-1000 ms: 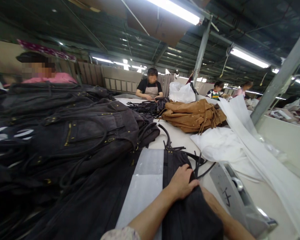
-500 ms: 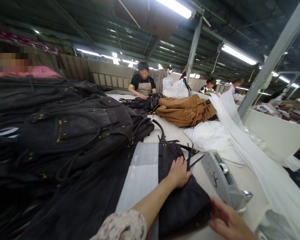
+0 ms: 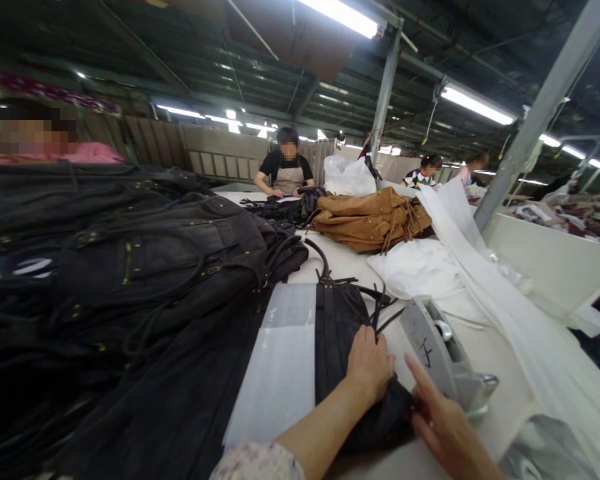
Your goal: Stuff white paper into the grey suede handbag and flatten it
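A black bag (image 3: 337, 340) with strap handles and thin cords lies flat on the table, a pale translucent wrapping sheet (image 3: 285, 350) across it. My left hand (image 3: 371, 363) is on the bag's right part, its fingers bent and closed on the material near the edge. Just to the right, my right hand (image 3: 443, 420) is at the bag's lower right corner. Its index finger points up and away from the thumb, which is close to the bag's edge. Beside the hands stands a grey tape dispenser (image 3: 433, 347) with a handwritten mark.
A big heap of black bags (image 3: 180, 247) fills the left side. Brown bags (image 3: 373, 217) and white plastic (image 3: 420, 267) lie farther back. A long white sheet (image 3: 505, 300) hangs over the right. A co-worker (image 3: 286, 167) sits across the table; another person (image 3: 55, 137) is at the left.
My left hand has slid toward the bag's right edge, and its fingers have bent onto it. My right hand has risen slightly with the index finger extended. The bag's right edge is now bunched inward.
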`<state>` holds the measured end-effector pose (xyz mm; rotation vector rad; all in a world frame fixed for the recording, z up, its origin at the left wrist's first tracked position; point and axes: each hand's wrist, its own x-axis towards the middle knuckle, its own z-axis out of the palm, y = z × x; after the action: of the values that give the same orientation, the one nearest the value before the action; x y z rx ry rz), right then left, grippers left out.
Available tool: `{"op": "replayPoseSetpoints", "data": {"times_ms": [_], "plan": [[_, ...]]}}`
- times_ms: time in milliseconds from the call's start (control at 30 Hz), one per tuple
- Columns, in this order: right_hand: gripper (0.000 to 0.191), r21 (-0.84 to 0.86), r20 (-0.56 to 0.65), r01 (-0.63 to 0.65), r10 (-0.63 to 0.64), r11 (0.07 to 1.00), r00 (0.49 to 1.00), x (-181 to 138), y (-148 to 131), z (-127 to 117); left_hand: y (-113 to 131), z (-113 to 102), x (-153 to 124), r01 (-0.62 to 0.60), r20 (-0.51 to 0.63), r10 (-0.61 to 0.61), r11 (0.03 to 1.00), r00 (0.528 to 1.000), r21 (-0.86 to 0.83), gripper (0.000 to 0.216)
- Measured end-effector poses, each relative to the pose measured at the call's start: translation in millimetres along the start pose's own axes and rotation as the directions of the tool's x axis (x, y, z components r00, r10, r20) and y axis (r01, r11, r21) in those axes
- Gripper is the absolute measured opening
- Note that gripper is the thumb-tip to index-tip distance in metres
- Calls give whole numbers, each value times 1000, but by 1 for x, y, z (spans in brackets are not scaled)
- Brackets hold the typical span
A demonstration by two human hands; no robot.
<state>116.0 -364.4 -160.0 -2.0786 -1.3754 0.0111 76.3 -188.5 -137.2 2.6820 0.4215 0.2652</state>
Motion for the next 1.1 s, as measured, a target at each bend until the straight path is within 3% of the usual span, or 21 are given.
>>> {"op": "replayPoseSetpoints", "data": {"times_ms": [133,267,400,567,667,800,967,1033,1100], "plan": [[65,-334,201,377,-325,864,924,27,-2,-27,-8,1,-1,-17,-13,16,1000,1000,-20,51],[47,-388,155,526,-509,757,847,47,-7,-40,-17,-5,1,-49,-1,49,997,999,-54,48],[22,-370,198,633,-608,680,769,46,-8,-37,-25,-8,0,-49,-2,49,997,999,-64,48],[39,-487,32,551,-617,677,786,6,-5,-15,-25,-5,-8,-58,-19,58,998,998,-28,51],[43,-567,64,543,-624,620,779,-13,-7,-10,-19,-6,-9,-73,-8,73,997,997,6,53],[43,-636,68,561,-686,530,724,-20,-4,-6,-5,-11,-21,-58,21,57,997,998,58,61],[41,-636,73,618,-761,462,644,-19,11,-1,3,-8,-67,-250,97,246,967,964,39,63],[41,-539,84,641,-722,547,687,-10,6,-14,1,-2,-77,-252,104,251,968,963,1,63],[37,-434,50,580,-625,689,779,7,-10,-33,-1,4,-79,-245,104,246,969,964,-17,64]]}}
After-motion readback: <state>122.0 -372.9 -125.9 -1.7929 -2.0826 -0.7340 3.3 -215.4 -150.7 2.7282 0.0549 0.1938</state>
